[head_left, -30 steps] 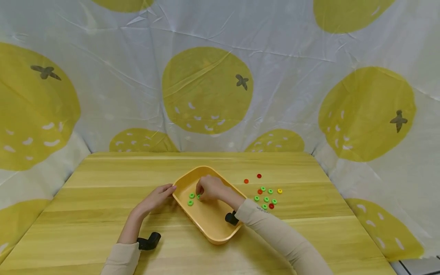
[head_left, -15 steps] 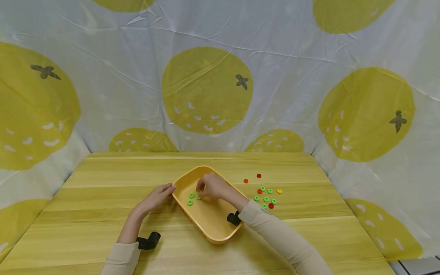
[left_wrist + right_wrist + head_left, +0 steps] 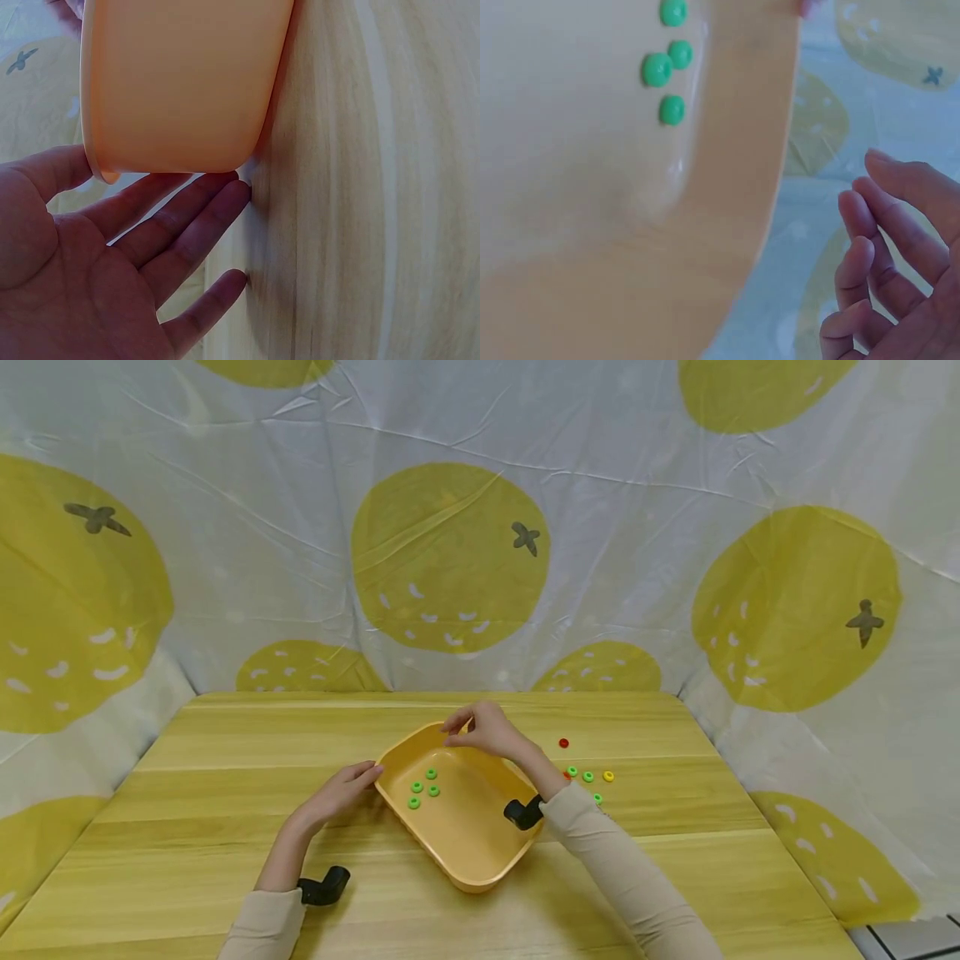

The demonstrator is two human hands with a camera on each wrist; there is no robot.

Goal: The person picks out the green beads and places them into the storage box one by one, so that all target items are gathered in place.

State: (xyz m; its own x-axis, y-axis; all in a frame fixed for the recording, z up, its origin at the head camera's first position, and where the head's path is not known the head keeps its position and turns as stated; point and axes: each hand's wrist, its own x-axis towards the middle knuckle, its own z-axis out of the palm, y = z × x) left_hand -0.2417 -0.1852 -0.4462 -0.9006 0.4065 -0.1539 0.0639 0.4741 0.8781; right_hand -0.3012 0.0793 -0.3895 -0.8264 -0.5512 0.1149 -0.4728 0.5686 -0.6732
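Now an orange rectangular tray [image 3: 465,827] sits on the wooden surface [image 3: 180,793], four small green rings [image 3: 657,70] inside; the left hand [image 3: 345,791] pinches its left rim, the right hand [image 3: 486,730] hovers farther, fingers loosely parted.

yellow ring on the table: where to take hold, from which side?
Likely best: pinch the yellow ring by its outer rim, near and far edges, coming from above. It lies flat, hole up, and a green ring sits apart on its left.
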